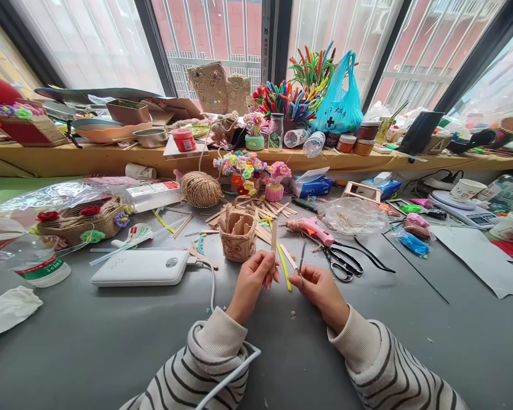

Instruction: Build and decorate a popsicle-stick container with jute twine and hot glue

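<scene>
My left hand pinches a wooden craft stick that stands upright between thumb and fingers. A short way to its right, my right hand is closed on a thin dark pointed tool, its tip up; the exact kind is too small to tell. Both hands are just above the table, apart from each other. Behind the left hand stands a small woven basket with craft sticks in it. A yellow strip lies between the hands. Loose craft sticks are scattered behind the basket.
Right of the hands lie a pink glue gun and black-handled scissors. A white power bank with a cable sits at left. Farther back are a twine ball and a crowded shelf. A kitchen scale stands at right.
</scene>
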Demonstrator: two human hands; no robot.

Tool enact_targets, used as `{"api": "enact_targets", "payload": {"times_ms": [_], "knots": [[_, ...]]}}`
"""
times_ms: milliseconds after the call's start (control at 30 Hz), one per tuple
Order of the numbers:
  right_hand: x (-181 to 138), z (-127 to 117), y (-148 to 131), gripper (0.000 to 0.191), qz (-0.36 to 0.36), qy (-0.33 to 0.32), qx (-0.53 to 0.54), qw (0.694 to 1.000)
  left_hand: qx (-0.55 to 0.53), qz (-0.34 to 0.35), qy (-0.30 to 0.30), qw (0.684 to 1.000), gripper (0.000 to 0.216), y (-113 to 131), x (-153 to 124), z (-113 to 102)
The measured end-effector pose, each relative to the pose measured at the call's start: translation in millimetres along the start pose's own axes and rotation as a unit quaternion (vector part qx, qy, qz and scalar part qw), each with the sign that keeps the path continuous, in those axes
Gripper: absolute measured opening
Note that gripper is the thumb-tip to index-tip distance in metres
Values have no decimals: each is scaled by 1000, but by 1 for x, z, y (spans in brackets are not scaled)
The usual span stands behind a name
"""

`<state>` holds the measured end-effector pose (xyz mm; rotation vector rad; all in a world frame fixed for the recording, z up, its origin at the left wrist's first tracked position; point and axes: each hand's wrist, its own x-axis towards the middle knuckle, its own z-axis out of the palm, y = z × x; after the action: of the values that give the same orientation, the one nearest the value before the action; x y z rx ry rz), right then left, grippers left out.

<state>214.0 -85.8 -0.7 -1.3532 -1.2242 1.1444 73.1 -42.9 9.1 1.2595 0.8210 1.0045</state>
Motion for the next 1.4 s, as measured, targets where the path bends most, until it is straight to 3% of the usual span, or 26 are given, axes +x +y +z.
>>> {"api": "enact_targets", "payload": {"times_ms": [233, 367, 500, 1100, 1400], "knots": [[-10, 8, 1, 63, -40, -61, -31, 997, 5, 21, 44, 999, 45, -5, -1, 2], [-15, 14, 1, 62, -67, -105, -111, 986, 19, 35, 55, 998, 47, -6, -1, 7], [-18, 21, 1, 59, -55, -124, -120, 983, 38, 40, 60, 997, 47, -8, -1, 12], [-17, 19, 3, 48, -31, -87, -102, 990, 106, 63, 49, 991, 46, -12, -6, 10], [-16, 23, 4, 51, -36, -36, -95, 994, 89, 59, 39, 994, 45, -11, -5, 11]]}}
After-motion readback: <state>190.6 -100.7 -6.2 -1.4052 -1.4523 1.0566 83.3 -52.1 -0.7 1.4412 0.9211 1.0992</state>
